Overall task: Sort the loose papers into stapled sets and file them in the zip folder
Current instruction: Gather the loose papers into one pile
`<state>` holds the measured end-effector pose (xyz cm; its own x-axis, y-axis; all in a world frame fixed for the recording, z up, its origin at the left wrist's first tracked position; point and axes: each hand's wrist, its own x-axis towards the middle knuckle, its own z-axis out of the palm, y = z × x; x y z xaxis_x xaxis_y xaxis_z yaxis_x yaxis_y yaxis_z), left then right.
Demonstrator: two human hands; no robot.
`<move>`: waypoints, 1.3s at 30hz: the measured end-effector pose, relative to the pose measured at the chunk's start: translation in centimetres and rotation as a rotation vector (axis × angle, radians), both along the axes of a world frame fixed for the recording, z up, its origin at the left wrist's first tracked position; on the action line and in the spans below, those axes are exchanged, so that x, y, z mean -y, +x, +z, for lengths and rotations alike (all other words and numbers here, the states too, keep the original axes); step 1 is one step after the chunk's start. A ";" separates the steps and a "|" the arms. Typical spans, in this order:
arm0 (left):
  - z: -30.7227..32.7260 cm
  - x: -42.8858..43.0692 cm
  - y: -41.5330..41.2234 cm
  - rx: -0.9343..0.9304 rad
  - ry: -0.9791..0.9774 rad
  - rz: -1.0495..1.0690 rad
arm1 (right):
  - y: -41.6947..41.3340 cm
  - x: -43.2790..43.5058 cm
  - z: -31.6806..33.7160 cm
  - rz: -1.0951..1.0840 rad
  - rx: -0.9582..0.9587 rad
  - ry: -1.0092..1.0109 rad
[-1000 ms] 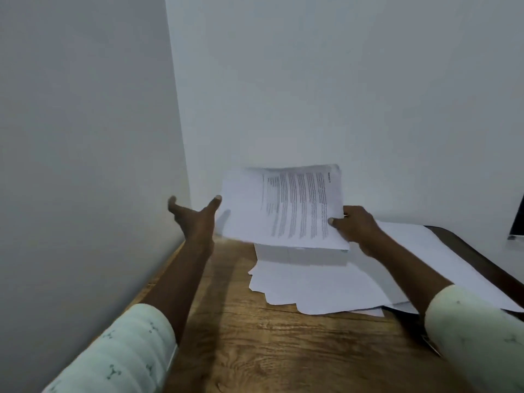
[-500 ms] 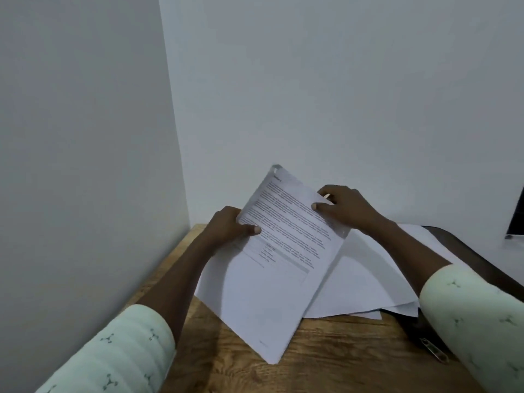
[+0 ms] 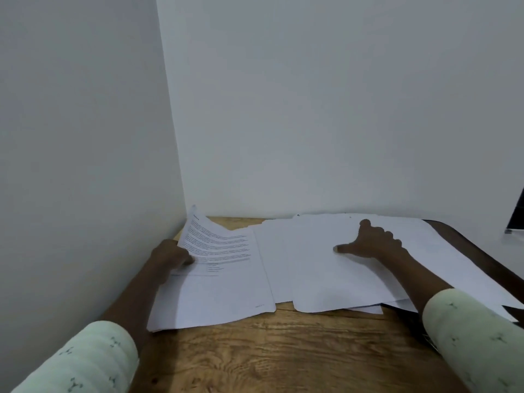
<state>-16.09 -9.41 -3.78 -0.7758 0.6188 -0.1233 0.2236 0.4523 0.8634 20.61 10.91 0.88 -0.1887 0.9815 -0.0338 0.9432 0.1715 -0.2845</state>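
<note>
Lying flat now, printed set [image 3: 224, 268]; left hand [image 3: 170, 258] pinching it, right hand [image 3: 374, 241] spread.

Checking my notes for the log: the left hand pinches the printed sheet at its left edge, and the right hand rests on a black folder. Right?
Not quite. In the head view the right hand rests on the blank white papers, not a black folder. The rest holds: the left hand pinches the printed sheet at its left edge.
</note>
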 end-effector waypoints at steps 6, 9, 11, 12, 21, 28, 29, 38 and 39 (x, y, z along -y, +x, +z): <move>1.1 0.5 1.2 0.083 0.035 -0.030 | -0.9 0.0 -0.9 -0.018 0.117 0.019; 1.0 0.4 0.7 0.146 0.033 -0.069 | -1.3 0.1 -0.4 -0.012 -0.031 0.001; 1.1 0.6 0.8 0.206 0.019 -0.107 | -1.7 0.0 -0.3 -0.033 -0.168 -0.037; 1.0 0.6 0.7 0.253 0.016 -0.136 | -1.7 0.0 -0.2 -0.047 -0.243 -0.056; 0.8 -0.4 3.8 0.578 0.239 -0.422 | -3.5 2.9 6.2 0.153 -0.591 0.459; 0.8 -1.0 6.6 0.857 0.600 -0.486 | -14.3 15.0 -1.4 0.595 -0.329 0.222; 0.9 -1.0 6.8 0.871 0.620 -0.457 | -15.1 15.7 -2.2 0.589 -0.329 0.236; 1.6 -1.1 7.8 0.681 0.645 -0.537 | -17.3 16.5 -4.8 0.745 -0.396 0.240; 1.3 -1.2 7.4 0.641 0.652 -0.520 | -17.2 16.4 -5.1 0.777 -0.424 0.212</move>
<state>-8.74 -8.16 -2.50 -0.3029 0.9511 0.0601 -0.3283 -0.1634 0.9303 3.41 -5.54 -4.23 -0.7553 0.5503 0.3559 0.3636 0.8037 -0.4711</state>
